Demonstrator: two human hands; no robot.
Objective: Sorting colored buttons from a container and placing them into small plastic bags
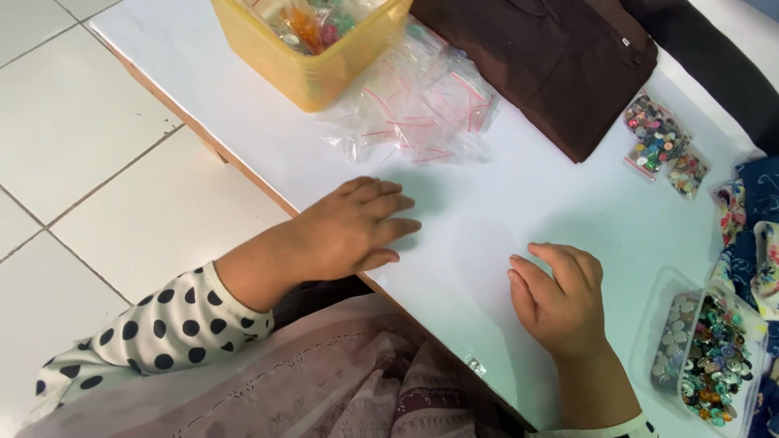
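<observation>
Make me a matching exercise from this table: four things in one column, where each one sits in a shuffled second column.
Things:
1. yellow tub
2. brown cloth
3. clear box of buttons
4. pile of empty clear bags

Places:
A. far side of the table, folded
B. right of the right hand
C. far left corner of the table
D. beyond the left hand, between tub and cloth

Pairs: 1-C, 2-A, 3-B, 4-D

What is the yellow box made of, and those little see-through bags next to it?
The yellow box looks like plastic: smooth, a bit see-through, with colours showing through its wall. The little bags look like thin, shiny clear plastic film, crinkled and glinting, with red strips along their tops. Neither hand touches them.
</observation>
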